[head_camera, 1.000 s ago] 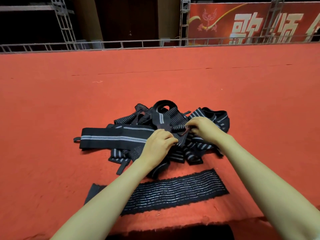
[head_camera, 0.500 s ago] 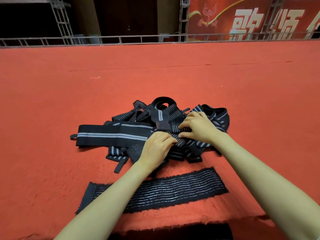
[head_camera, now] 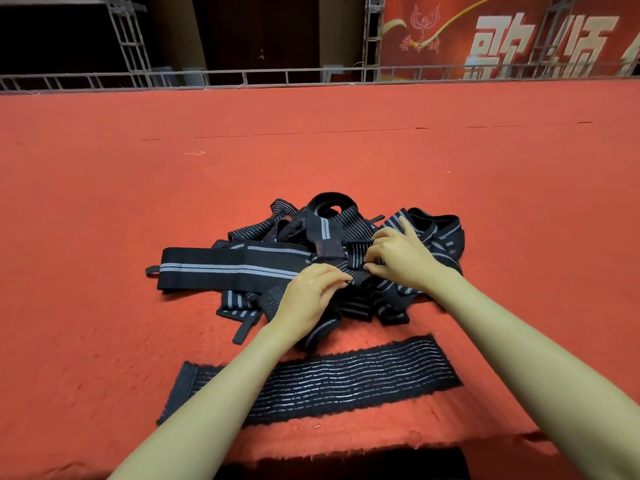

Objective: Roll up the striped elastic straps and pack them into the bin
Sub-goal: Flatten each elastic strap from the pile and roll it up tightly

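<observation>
A tangled pile of black elastic straps (head_camera: 332,237) with grey stripes lies on the red carpet (head_camera: 311,161). My left hand (head_camera: 308,299) pinches a thin-striped strap at the pile's front edge. My right hand (head_camera: 401,254) pinches the same strap from the right, index finger stretched out over the pile. One long strap with two grey stripes (head_camera: 221,268) sticks out flat to the left. A wide strap with many fine stripes (head_camera: 329,379) lies flat by itself in front of the pile, partly under my left forearm. No bin is in view.
The carpet's frayed near edge (head_camera: 346,452) runs along the bottom, dark beyond it. A metal truss rail (head_camera: 242,77) borders the far side. A red banner (head_camera: 502,36) hangs at the back right.
Both hands stay on the pile's middle. My right hand has shifted slightly and its index finger now points out over the straps. The camera has tilted a little.
</observation>
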`<action>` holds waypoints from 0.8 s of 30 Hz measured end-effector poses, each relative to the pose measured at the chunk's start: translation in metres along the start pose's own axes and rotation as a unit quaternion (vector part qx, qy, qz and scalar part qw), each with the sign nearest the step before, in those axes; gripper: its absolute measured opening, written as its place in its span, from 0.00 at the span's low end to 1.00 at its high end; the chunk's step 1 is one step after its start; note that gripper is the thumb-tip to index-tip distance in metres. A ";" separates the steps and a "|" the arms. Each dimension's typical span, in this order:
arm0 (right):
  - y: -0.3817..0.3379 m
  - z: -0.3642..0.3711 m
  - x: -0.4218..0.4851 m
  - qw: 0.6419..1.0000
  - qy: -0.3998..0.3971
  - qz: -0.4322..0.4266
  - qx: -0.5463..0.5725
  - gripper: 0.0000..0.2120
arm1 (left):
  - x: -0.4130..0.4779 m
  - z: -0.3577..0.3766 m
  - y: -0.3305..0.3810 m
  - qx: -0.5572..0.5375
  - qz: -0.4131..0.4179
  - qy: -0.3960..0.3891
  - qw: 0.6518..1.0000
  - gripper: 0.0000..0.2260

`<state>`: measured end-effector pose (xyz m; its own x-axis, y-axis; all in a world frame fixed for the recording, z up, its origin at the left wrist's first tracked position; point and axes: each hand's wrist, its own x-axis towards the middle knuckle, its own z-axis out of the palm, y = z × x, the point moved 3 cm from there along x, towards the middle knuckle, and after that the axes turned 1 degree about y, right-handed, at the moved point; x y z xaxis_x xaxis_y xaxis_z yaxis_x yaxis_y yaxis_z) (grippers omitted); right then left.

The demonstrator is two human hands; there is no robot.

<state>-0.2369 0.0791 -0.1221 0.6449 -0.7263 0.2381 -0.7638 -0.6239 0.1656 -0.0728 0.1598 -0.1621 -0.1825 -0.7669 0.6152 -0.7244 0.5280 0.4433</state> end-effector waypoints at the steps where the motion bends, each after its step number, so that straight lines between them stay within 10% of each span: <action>1: 0.003 0.000 0.001 1.000 0.005 0.015 0.025 0.11 | 0.000 -0.001 0.000 -0.004 -0.002 -0.002 1.000 0.14; 6: 0.032 0.001 0.008 0.946 0.061 0.178 0.263 0.07 | 0.007 -0.013 0.003 -0.028 -0.009 0.035 0.999 0.07; 17: 0.078 0.033 -0.001 0.836 0.053 0.437 0.328 0.08 | 0.002 -0.062 -0.003 -0.187 -0.158 0.198 0.949 0.07; 24: 0.033 -0.022 0.007 0.866 0.128 0.232 0.425 0.19 | 0.030 -0.064 -0.012 -0.269 -0.234 0.119 0.927 0.07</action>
<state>-0.2580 0.0599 -0.0941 0.1631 -0.9358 0.3125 -0.5724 -0.3478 -0.7426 -0.0270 0.1540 -0.1070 0.2665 -0.8897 0.3706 -0.2388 0.3116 0.9197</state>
